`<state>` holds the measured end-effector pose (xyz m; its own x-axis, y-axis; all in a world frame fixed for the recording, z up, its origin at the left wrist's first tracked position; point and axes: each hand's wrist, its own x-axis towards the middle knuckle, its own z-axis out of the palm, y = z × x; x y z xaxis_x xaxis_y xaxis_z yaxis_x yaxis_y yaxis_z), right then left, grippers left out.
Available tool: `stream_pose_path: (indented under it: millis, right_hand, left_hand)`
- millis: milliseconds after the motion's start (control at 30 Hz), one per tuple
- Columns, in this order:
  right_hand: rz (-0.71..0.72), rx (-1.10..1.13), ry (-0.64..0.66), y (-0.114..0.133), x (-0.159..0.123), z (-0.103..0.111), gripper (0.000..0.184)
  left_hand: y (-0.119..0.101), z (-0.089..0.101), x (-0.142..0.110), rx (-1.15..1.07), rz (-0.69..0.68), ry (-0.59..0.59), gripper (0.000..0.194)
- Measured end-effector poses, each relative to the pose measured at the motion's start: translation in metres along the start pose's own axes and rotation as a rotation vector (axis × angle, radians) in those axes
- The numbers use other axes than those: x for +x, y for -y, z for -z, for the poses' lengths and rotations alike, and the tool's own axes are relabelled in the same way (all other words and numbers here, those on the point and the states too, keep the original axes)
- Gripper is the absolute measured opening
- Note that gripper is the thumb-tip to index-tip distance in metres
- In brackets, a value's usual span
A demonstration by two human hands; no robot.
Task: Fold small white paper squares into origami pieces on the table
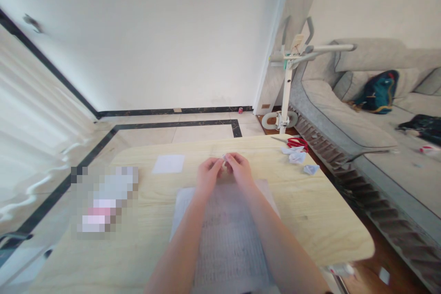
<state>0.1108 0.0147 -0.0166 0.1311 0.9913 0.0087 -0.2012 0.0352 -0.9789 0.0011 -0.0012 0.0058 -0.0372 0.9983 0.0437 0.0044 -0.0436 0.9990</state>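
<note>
Both hands meet above the middle of the wooden table, fingertips close together. Between them is a small piece of folded white paper (224, 158), mostly covered by the fingers. My left hand (208, 172) pinches it from the left, and my right hand (240, 169) pinches it from the right. Beneath my forearms lies a large printed sheet (229, 243). A blank white paper square (168, 164) rests to the left of my hands. Several folded paper pieces, one of them a small folded paper (311, 169), sit at the right edge.
Red-handled scissors (298, 143) lie at the far right of the table (310, 220), beside the folded papers. A blurred-out object (108, 200) is on the left. Beyond the table stand white exercise equipment (286, 87) and a grey sofa (347, 115) with a backpack (378, 93).
</note>
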Motion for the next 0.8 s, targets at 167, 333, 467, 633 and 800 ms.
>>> stream_pose_path:
  millis: [167,333,467,633,800]
  right_hand:
    - [0.074,-0.159,0.057,-0.003,-0.001,0.000,0.037]
    - [0.096,-0.129,0.090,0.000,-0.002,0.002,0.040]
    - [0.077,-0.053,0.123,0.001,-0.003,0.002,0.040]
    - [0.055,-0.060,0.115,0.000,-0.004,-0.001,0.039]
    - [0.017,-0.042,0.189,0.004,-0.008,-0.004,0.041]
  left_hand:
    - [0.001,0.002,0.000,-0.094,-0.008,-0.061,0.028]
    - [0.000,0.000,-0.001,-0.122,0.030,0.019,0.030]
    - [-0.002,-0.001,-0.003,-0.082,0.020,0.079,0.033]
    - [0.002,0.000,-0.003,-0.047,0.007,0.062,0.035]
    - [0.012,0.002,0.000,-0.141,0.008,0.069,0.036]
